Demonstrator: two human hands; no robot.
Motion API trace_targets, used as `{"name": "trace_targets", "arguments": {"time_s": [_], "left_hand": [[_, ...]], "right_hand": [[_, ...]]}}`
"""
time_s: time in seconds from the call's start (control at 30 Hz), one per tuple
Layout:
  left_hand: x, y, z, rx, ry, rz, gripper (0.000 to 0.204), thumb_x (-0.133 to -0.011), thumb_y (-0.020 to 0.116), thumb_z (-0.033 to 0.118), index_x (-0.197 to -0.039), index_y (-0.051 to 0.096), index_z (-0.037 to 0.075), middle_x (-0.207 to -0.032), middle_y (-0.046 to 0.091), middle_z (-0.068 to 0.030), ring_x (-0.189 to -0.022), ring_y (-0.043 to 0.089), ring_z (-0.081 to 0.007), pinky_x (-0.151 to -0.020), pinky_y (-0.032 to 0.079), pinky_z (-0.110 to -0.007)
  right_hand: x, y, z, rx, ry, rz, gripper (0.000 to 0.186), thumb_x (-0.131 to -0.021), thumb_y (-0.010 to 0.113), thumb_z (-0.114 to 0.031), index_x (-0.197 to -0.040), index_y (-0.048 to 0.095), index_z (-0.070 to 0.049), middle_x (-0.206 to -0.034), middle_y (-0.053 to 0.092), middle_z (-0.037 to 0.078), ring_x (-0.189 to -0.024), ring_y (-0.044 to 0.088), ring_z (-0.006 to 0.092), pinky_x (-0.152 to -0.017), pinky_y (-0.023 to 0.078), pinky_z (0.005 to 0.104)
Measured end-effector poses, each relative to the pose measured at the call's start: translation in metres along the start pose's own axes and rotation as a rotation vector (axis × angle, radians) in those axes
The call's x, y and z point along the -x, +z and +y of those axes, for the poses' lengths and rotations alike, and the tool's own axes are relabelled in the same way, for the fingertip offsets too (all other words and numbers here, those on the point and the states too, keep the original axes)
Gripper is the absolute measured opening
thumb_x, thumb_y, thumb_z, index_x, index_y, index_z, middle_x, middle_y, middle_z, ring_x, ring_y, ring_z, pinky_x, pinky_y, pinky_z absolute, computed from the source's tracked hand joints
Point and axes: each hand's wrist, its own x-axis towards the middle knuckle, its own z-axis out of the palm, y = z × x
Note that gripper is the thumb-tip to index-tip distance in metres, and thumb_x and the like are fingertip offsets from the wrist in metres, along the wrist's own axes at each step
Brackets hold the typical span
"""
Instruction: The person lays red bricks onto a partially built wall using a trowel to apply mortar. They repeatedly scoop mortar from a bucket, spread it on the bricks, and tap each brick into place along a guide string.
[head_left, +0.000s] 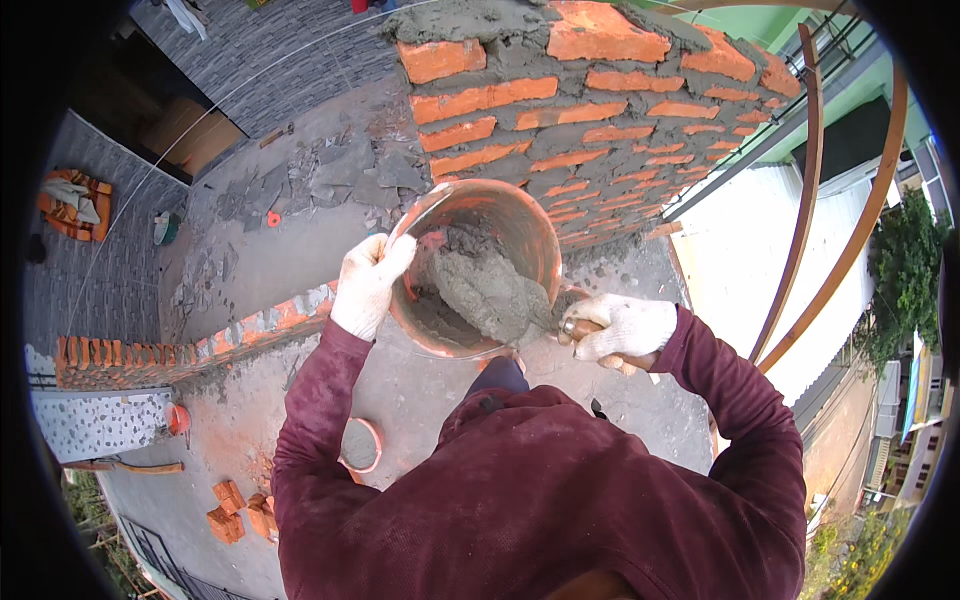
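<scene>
My left hand in a white glove grips the rim of an orange bucket that I hold over the floor. Wet grey mortar lies inside, heaped on a trowel blade that is mostly hidden under it. My gloved right hand is closed on the trowel's handle at the bucket's right side. Just beyond the bucket rises a brick wall with thick, rough grey joints.
A low brick wall runs to the left. A second bucket and stacked bricks sit on the floor behind at lower left. Broken grey slabs litter the floor ahead. Curved-looking wooden beams stand at right beside a white roof.
</scene>
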Motion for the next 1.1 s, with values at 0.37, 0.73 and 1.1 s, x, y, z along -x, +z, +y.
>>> {"name": "trace_targets", "arguments": {"time_s": [0.37,0.73,1.1], "left_hand": [[-0.005,0.006,0.012,-0.037,-0.132,0.215,0.037,-0.096,0.071,0.029,-0.072,0.051,0.009,-0.071,0.044,0.0084,-0.067,0.037,-0.0034,-0.057,0.031,-0.025],[0.008,0.056,0.014,0.010,-0.217,0.493,0.036,-0.097,0.072,0.026,-0.071,0.052,0.009,-0.069,0.049,0.0061,-0.063,0.043,-0.0033,-0.055,0.036,-0.024],[0.003,0.062,-0.003,0.111,-0.259,0.518,0.037,-0.095,0.075,0.027,-0.072,0.053,0.009,-0.067,0.052,0.0049,-0.062,0.045,-0.0044,-0.054,0.038,-0.024]], "right_hand": [[0.090,-0.173,-0.116,0.227,-0.121,-0.013,0.057,-0.083,0.077,-0.029,-0.124,0.059,0.007,-0.083,0.064,0.006,-0.055,0.060,0.0110,-0.052,0.050,0.0262],[0.119,-0.325,-0.268,0.934,-0.416,0.392,0.036,-0.087,0.072,-0.021,-0.108,0.062,0.006,-0.075,0.059,0.006,-0.061,0.062,0.0148,-0.056,0.054,0.0282],[0.089,-0.287,-0.225,1.742,-0.563,0.953,0.030,-0.087,0.066,-0.004,-0.116,0.058,-0.001,-0.096,0.068,0.020,-0.086,0.071,0.0374,-0.074,0.059,0.0444]]}}
